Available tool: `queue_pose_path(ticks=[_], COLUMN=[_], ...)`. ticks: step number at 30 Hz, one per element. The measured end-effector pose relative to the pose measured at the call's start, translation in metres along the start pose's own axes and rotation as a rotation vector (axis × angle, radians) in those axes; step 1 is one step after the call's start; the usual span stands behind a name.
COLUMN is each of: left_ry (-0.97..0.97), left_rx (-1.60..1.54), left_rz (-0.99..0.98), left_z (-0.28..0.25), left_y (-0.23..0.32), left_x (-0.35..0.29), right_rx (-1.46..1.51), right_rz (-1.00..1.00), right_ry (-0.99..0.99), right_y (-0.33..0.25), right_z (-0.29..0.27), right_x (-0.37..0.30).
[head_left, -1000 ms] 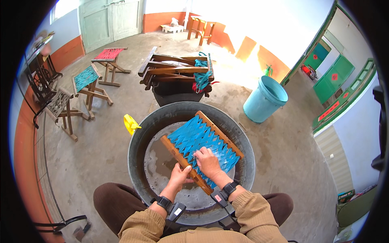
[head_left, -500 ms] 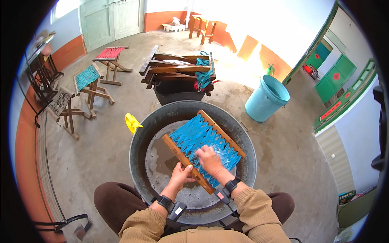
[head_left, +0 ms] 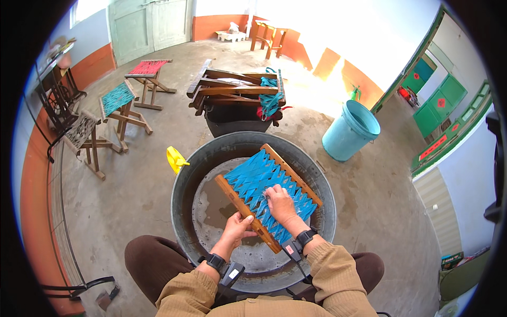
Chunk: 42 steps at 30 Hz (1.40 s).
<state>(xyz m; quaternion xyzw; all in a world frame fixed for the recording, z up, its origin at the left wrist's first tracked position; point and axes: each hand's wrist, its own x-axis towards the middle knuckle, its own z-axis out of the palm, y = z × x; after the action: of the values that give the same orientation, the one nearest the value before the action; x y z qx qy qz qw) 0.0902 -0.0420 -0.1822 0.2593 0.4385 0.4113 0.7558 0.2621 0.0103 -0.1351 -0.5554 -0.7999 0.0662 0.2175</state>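
A folding stool (head_left: 248, 177) with blue woven strap webbing and two wooden rails lies tilted over a round grey metal tub (head_left: 182, 222). Dirty, sudsy water (head_left: 216, 208) covers the tub's bottom. My left hand (head_left: 236, 230) is closed round the stool's near rail, thumb on top. On the webbing, right of its middle, my right hand (head_left: 281, 204) presses down with curled fingers. A whitish, shiny patch shows at those fingertips; whether it is foam or a scrubber, I cannot tell.
Wooden stool frames (head_left: 237, 91) with loose blue straps lie across a black bucket (head_left: 232, 122) beyond the tub. A light-blue bucket (head_left: 351, 129) stands right. A yellow object (head_left: 175, 160) sits at the tub's left rim. Red (head_left: 150, 67), teal (head_left: 116, 99) and grey (head_left: 82, 130) stools stand left.
My right hand has shifted slightly right and up along the blue webbing. My left hand keeps its hold on the rail, and the stool stays in nearly the same position.
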Motion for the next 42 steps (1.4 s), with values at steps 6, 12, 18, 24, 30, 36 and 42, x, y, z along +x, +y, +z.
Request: queue_pose_path(ticks=[6, 12, 18, 24, 30, 36, 42], left_ry=[-0.006, 0.025, 0.029, 0.014, 0.018, 0.0, 0.026], left_rx=[-0.01, -0.018, -0.036, 0.001, 0.007, -0.01, -0.026], left_rz=[-0.003, -0.015, -0.012, -0.01, -0.024, -0.014, -0.022], left_z=[0.001, 0.003, 0.003, 0.002, 0.003, 0.002, 0.004], left_y=[0.002, 0.0, -0.002, 0.0, 0.001, 0.001, 0.0], left_x=[0.0, 0.001, 0.001, 0.001, -0.001, 0.001, 0.001], right_rx=[0.206, 0.083, 0.083, 0.122, 0.074, 0.342, -0.161], right_rz=[-0.086, 0.022, -0.029, 0.071, 0.017, 0.021, 0.034], right_ry=[-0.275, -0.078, -0.214, -0.153, -0.183, -0.139, -0.12], right_y=[-0.009, -0.009, -0.004, -0.007, -0.012, -0.016, -0.006], right_z=[-0.009, -0.005, -0.003, -0.008, -0.005, -0.005, -0.017], right_x=[-0.005, -0.004, -0.007, -0.004, -0.011, -0.014, -0.01])
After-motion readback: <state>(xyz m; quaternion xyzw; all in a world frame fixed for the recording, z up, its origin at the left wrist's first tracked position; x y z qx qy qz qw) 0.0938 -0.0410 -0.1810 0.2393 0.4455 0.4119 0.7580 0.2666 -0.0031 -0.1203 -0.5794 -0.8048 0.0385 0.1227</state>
